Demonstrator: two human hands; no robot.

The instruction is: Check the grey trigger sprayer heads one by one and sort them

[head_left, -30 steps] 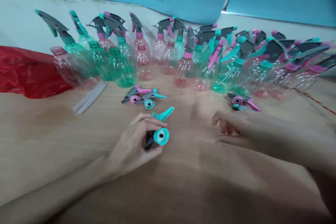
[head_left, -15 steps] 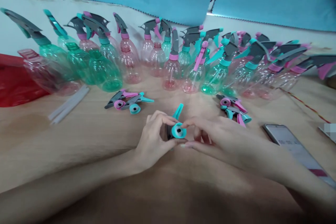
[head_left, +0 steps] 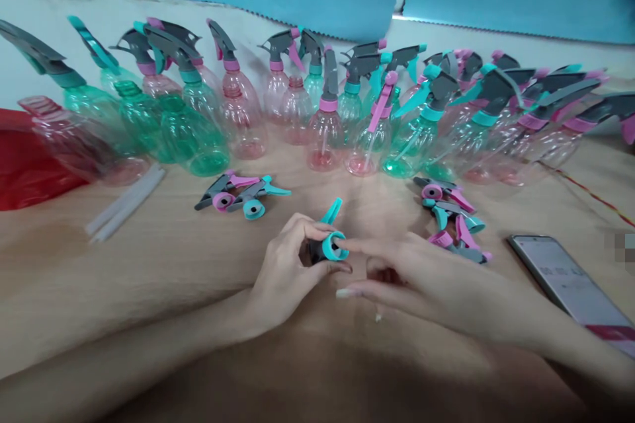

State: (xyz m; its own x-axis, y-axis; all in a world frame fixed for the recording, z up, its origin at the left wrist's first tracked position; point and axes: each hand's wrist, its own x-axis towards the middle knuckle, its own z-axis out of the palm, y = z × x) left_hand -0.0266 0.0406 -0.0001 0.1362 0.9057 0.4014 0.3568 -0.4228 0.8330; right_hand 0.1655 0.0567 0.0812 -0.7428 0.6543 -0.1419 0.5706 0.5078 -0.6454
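Observation:
My left hand (head_left: 285, 271) is closed round a trigger spray head (head_left: 325, 250), grey with a turquoise collar and trigger. The collar's open end faces right and the trigger points up and away. My right hand (head_left: 411, 271) has its index finger stretched out, the tip at the mouth of the collar. Its thumb is held apart below, and the other fingers are curled; nothing shows in its grip. Left of my hands lie a pink-collared spray head (head_left: 223, 200) and a turquoise-collared one (head_left: 254, 208). Several more spray heads (head_left: 449, 208) lie beyond my right hand.
Spray bottles (head_left: 325, 139), pink and green, line the back, some without heads. Two pale tubes (head_left: 126, 201) lie at left near a red bag (head_left: 34, 165). A phone (head_left: 570, 284) lies at right, with a red-yellow cord (head_left: 590, 192) behind it.
My right index fingertip has gone from the collar's rim into its mouth, and the thumb has moved away below. The collar has turned to face further right.

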